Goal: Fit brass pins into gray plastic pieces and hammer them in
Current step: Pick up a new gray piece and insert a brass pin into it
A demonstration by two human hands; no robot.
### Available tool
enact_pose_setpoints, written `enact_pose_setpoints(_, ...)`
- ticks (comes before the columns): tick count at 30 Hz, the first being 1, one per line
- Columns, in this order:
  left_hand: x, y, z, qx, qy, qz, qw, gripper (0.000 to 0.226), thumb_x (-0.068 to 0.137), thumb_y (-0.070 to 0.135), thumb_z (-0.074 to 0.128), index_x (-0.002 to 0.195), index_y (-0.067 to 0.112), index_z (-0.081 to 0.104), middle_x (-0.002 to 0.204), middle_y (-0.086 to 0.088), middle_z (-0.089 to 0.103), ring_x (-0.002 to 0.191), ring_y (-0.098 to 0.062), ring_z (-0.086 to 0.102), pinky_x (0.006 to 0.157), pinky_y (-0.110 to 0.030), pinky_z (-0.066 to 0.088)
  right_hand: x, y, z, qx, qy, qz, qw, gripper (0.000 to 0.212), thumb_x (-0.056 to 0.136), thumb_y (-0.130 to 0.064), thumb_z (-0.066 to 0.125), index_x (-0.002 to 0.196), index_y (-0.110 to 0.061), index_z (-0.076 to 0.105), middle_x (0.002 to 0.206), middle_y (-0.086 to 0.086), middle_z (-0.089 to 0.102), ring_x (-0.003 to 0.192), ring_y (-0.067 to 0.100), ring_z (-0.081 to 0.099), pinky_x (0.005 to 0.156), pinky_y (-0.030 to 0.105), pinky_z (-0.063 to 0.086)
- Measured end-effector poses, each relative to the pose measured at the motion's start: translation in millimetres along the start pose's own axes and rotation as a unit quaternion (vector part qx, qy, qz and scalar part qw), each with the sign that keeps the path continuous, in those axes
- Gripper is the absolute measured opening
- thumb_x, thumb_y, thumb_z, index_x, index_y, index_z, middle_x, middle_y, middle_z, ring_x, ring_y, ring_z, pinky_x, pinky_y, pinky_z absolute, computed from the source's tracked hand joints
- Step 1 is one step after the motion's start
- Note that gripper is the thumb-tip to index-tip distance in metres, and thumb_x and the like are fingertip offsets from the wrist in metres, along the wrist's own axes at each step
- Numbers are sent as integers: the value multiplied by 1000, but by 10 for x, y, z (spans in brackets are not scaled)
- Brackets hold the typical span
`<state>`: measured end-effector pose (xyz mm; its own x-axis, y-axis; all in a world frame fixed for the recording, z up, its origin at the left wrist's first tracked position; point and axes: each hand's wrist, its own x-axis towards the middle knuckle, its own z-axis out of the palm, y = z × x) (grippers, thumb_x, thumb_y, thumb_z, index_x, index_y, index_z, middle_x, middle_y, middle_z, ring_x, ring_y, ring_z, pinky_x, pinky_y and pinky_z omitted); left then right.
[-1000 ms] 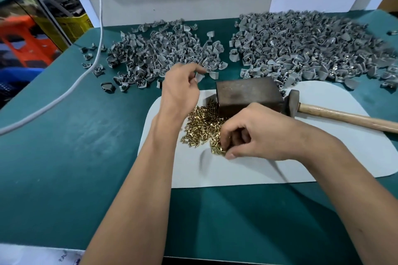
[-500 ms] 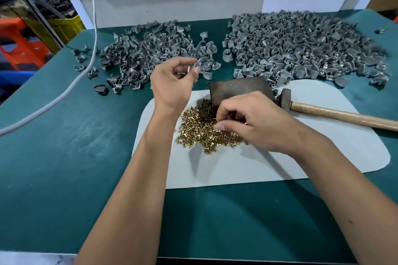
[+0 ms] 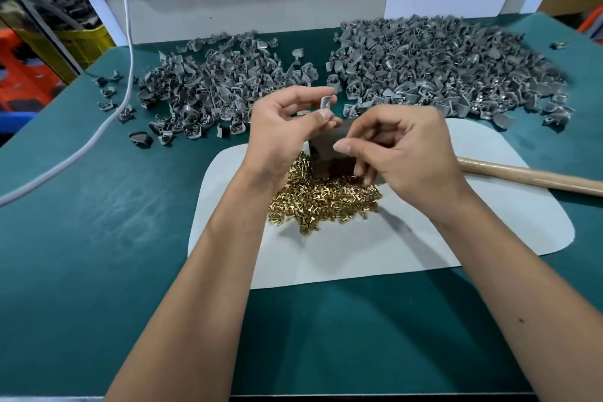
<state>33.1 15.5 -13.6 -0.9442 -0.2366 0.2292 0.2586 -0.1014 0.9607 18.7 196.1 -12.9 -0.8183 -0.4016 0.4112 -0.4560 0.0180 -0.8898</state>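
Head view is showing both bare hands raised over a pale, smooth, round-cornered mat [image 3: 408, 248] lying on the dark teal, matte tabletop [image 3: 98, 238]. The left hand [image 3: 287, 130] is pinching a small gray plastic piece [image 3: 326, 103] between thumb and curled forefinger, holding it up just beyond its fingertips. The right hand [image 3: 404, 153] is hovering just beside it with fingers curled and thumb meeting the fingertips as if pinching; whether a pin is sitting between them I cannot tell, since anything there is too small to make out. Directly beneath and between the two hands, a heap of shiny brass pins [image 3: 319, 202], short and flat-headed, is lying on the mat. Behind the pins, partly hidden by the right hand, a dull, dark metal block [image 3: 329, 157] with flat faces is standing. A smooth, round wooden handle [image 3: 528, 174] is running out to the right of the right hand. Beyond the left hand a loose pile of gray plastic pieces [image 3: 215, 91], curved and ribbed, is spreading; beyond the right hand a larger, denser pile [image 3: 440, 65] is lying. A white cable [image 3: 127, 42] is trailing far left of the left hand.
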Motion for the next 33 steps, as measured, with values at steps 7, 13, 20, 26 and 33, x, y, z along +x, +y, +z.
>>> enact_pose_setpoints(7, -61, 4, 146, 30, -13, -9, 999, 28, 84, -16, 69, 105, 2, 75, 84, -3, 74, 78, -19, 73, 83, -38, 63, 52, 62, -75, -12, 56, 22, 998, 15, 89, 3, 72, 94, -10, 77, 75, 6, 75, 67, 25, 75, 58, 41, 63)
enact_pose_setpoints(13, -88, 3, 177, 26, -35, -20, 999, 26, 81, -17, 73, 97, 4, 75, 87, -15, 77, 79, -28, 76, 76, -36, 64, 44, -7, -56, -89, 88, -14, 992, 26, 85, 4, 75, 102, -12, 65, 81, -2, 72, 72, 13, 75, 57, 27, 60)
enact_pose_setpoints(20, -98, -10, 206, 27, -38, -28, 999, 21, 80, -17, 74, 93, -1, 74, 85, -19, 77, 75, -27, 76, 73, -32, 64, 34, -39, -53, -155, 114, -28, 981, 32, 82, 2, 77, 101, -15, 57, 81, -7, 72, 73, 8, 73, 62, 33, 63)
enact_pose_setpoints(26, -116, -13, 286, 37, -29, -13, 999, 20, 81, -20, 71, 91, -2, 74, 87, -21, 76, 78, -28, 75, 80, -40, 64, 41, -19, -82, -147, 133, -8, 980, 34, 80, 5, 73, 101, -16, 56, 77, -5, 71, 71, 15, 73, 61, 43, 62)
enact_pose_setpoints(33, -141, -59, 388, 75, 3, 16, 997, 24, 81, -17, 73, 81, 7, 75, 80, -14, 77, 74, -24, 77, 71, -38, 64, 38, -17, -34, -181, 150, -38, 971, 37, 75, 10, 67, 100, -13, 55, 72, -5, 65, 65, 15, 67, 61, 43, 59)
